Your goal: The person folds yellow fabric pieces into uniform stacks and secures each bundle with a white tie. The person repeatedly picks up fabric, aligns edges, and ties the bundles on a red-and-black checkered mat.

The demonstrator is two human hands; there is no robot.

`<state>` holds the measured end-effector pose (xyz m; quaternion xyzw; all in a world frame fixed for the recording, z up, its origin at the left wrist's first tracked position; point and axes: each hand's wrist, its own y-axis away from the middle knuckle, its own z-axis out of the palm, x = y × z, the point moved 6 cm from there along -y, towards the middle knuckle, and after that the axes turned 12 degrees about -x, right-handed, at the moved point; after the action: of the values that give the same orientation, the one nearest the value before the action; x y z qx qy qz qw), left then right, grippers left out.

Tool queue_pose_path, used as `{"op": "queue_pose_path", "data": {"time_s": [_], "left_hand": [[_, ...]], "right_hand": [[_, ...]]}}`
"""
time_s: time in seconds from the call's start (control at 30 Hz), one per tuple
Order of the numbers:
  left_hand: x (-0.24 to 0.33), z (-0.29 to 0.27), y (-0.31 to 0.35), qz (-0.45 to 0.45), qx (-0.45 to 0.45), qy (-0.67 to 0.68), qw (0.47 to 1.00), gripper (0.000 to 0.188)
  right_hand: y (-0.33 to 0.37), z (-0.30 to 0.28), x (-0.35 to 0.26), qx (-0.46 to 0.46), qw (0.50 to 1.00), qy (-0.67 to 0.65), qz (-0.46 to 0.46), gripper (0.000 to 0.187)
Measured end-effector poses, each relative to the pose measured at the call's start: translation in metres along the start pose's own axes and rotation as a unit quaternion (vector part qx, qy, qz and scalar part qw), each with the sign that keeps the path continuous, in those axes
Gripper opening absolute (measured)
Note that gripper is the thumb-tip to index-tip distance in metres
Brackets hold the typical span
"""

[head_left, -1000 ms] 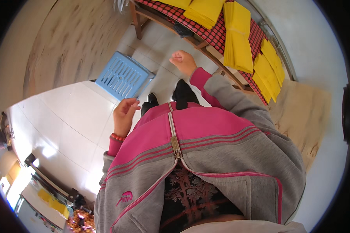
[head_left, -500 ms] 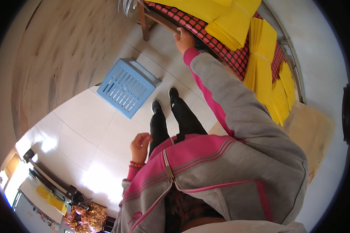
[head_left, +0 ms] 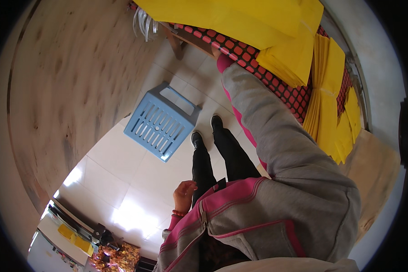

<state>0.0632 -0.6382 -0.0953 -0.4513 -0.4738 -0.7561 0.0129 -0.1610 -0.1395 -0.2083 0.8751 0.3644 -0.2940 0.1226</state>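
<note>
My right arm stretches to the edge of a table covered with a red-and-black patterned cloth (head_left: 254,59). Only a sliver of my right hand (head_left: 215,51) shows at the cloth's edge; its fingers are hidden beneath. On the cloth lie a large stack of yellow sheets (head_left: 285,59) and a banded yellow bundle (head_left: 324,86). My left hand (head_left: 184,195), with a red bead bracelet at the wrist, hangs low before my body with its fingers curled in. I see nothing in it.
A pale blue slatted plastic stool (head_left: 161,122) stands on the tiled floor ahead of my feet. To the left is a large wooden board (head_left: 72,86). Pale strips (head_left: 144,22) hang near the table leg (head_left: 176,47). Shiny gold-brown material (head_left: 118,256) lies at lower left.
My right hand has gone from plain sight to mostly hidden under the table's edge. The view has shifted, so the stool and table sit lower and farther right. My left hand stays curled.
</note>
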Motion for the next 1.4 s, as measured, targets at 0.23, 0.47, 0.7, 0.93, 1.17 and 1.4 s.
{"op": "queue_pose_path", "data": {"time_s": [0.23,0.47,0.7,0.93,1.17,1.4], "left_hand": [[0.029,0.003,-0.009,0.019,-0.01,-0.014,1.0,0.014],[0.085,-0.007,-0.013,0.001,0.005,0.075,0.997,0.041],[0.166,0.016,0.001,-0.002,-0.132,0.119,0.984,0.045],[0.244,0.056,0.032,0.13,-0.206,0.05,0.968,0.038],[0.319,0.105,0.078,0.152,-0.32,-0.056,0.933,0.04],[0.386,0.196,0.119,0.1,-0.393,-0.158,0.9,0.035]], "right_hand": [[0.072,-0.044,-0.058,0.126,0.972,0.135,-0.147,0.005],[0.228,-0.093,-0.152,-0.154,0.924,0.11,-0.333,0.006],[0.328,-0.214,-0.218,-0.148,0.895,0.055,-0.416,0.008],[0.359,-0.311,-0.25,-0.037,0.894,0.118,-0.432,0.009],[0.363,-0.427,-0.229,-0.02,0.956,-0.137,-0.259,0.064],[0.368,-0.49,-0.207,-0.157,0.851,-0.482,-0.136,0.054]]}}
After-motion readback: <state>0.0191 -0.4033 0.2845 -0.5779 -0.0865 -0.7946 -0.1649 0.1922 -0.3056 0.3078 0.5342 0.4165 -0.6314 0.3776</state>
